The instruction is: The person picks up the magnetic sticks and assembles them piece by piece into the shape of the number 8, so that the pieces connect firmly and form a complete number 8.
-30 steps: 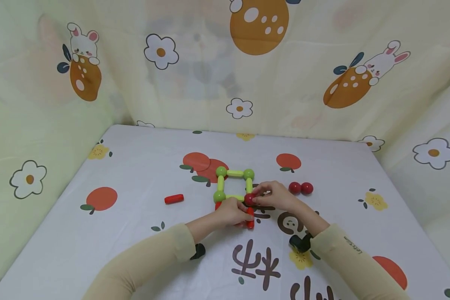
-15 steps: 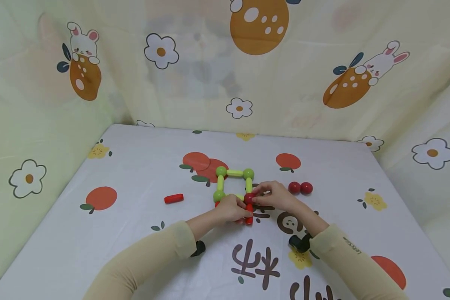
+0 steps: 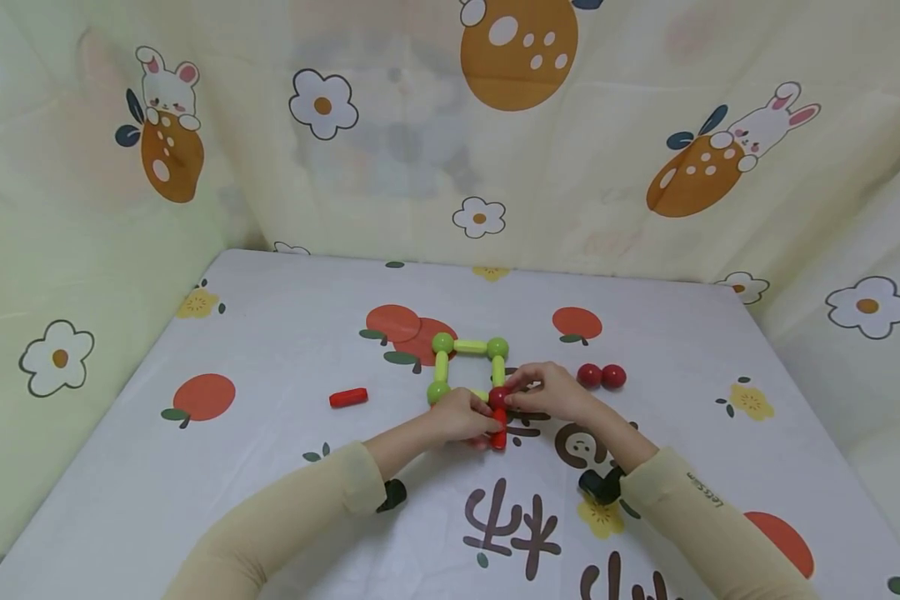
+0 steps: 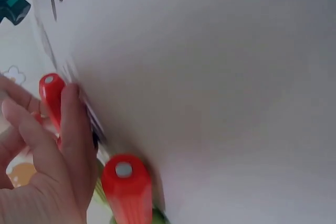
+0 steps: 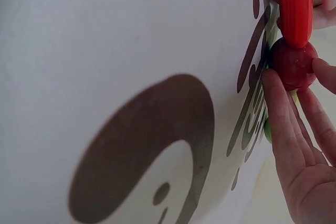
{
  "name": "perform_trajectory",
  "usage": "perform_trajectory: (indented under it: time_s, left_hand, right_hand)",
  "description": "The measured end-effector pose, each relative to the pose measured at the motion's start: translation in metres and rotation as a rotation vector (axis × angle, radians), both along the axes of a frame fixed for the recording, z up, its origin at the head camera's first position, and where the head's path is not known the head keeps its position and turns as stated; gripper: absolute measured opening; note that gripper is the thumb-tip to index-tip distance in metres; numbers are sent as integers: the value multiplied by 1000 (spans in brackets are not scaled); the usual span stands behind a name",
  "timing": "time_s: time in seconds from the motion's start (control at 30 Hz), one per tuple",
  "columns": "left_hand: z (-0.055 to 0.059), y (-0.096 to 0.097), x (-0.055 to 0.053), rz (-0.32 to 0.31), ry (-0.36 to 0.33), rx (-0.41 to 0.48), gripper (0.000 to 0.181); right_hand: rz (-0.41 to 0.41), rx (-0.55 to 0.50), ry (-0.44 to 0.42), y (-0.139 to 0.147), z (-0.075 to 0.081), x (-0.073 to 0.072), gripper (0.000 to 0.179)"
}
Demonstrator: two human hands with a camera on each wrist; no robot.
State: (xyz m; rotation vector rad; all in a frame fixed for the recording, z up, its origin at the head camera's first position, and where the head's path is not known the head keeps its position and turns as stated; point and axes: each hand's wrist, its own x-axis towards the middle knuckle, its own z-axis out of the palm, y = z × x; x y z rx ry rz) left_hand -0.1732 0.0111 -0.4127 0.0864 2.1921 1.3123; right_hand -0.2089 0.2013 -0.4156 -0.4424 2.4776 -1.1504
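Observation:
A square of green balls and yellow-green rods (image 3: pixel 470 347) lies mid-table, with a dark red ball (image 3: pixel 498 397) at its near right corner. My right hand (image 3: pixel 551 392) pinches that ball between thumb and fingers. My left hand (image 3: pixel 461 418) grips a red rod (image 3: pixel 499 429) between thumb and fingers. In the right wrist view, the rod's far end meets the dark red ball (image 5: pixel 293 65). A second red rod (image 4: pixel 126 187) stands out beside my left hand in the left wrist view, near a green ball; in the head view that hand hides it.
A loose red rod (image 3: pixel 348 397) lies left of the square. Two dark red balls (image 3: pixel 602 377) sit side by side to its right. A black device (image 3: pixel 602 486) shows at the right cuff, another (image 3: pixel 393 496) at the left. Patterned cloth (image 3: pixel 390 167) hangs behind the table.
The red rod in my left hand has moved slightly away from me, up against the dark red ball. My right hand keeps its place on the ball.

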Motion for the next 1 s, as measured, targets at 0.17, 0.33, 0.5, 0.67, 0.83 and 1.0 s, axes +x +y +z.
perform_trajectory:
  time_s: [0.17,0.33,0.5,0.67,0.83,1.0]
  left_hand:
    - [0,-16,-3,-95,70,42,22]
    - [12,-36,-7,-223,343,-32,21]
    - [18,-54,-14,-183,566,-250,18]
    - [15,-64,-19,-171,578,-349,16]
    - [9,-67,-21,-182,550,-310,20]
    - [7,-66,-23,-198,499,-287,27]
  right_hand:
    - [8,0,-7,-1,0,0,23]
    - [-17,10,-34,-2,1,1,24]
    - [-21,17,-35,-2,2,1,25]
    - [-2,23,-28,2,5,2,26]
    - [-7,45,31,9,14,4,28]
    - [-24,87,126,20,22,4,29]
